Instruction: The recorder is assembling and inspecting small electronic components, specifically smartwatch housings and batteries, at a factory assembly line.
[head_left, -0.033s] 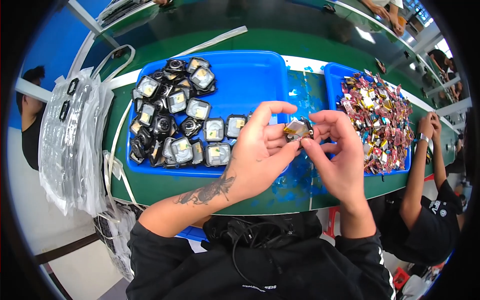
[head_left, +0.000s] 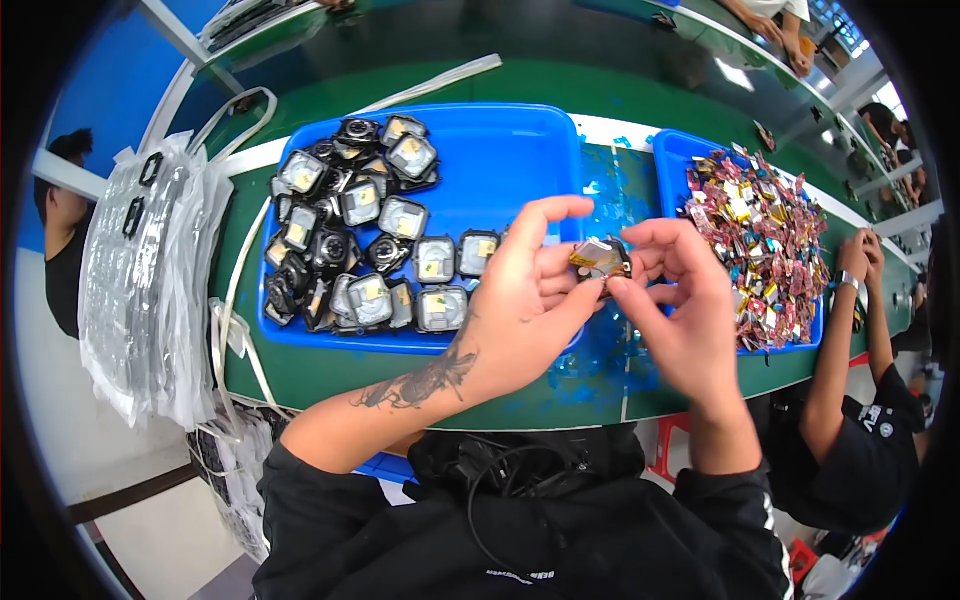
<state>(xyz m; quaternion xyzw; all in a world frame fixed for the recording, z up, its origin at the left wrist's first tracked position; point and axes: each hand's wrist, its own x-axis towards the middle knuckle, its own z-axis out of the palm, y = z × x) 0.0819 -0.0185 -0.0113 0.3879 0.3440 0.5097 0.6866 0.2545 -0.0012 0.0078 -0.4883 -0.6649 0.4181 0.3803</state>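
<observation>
Between my two hands, above the front of the green table, is an opened smartwatch case (head_left: pixel 622 258), dark and small. A silver battery with a yellow edge (head_left: pixel 597 252) tilts up out of it. My left hand (head_left: pixel 515 315) holds the case from the left, thumb pressing its near side and index finger stretched out above. From the right, my right hand (head_left: pixel 690 320) pinches at the case's near edge with thumb and fingers. Its fingertips partly hide the case. Left of my hands, several black smartwatch cases (head_left: pixel 403 217) lie heaped in a blue tray (head_left: pixel 500 135).
A second blue tray (head_left: pixel 668 160), at the right, is heaped with small batteries and reddish flex parts (head_left: pixel 765 250). Blue film scraps (head_left: pixel 580 370) litter the green table (head_left: pixel 330 375). Plastic-wrapped trays (head_left: pixel 150 290) stand at the left. A co-worker's hands (head_left: pixel 858 258) are at far right.
The whole scene has shifted very slightly in the picture. Both hands keep their hold on the smartwatch case.
</observation>
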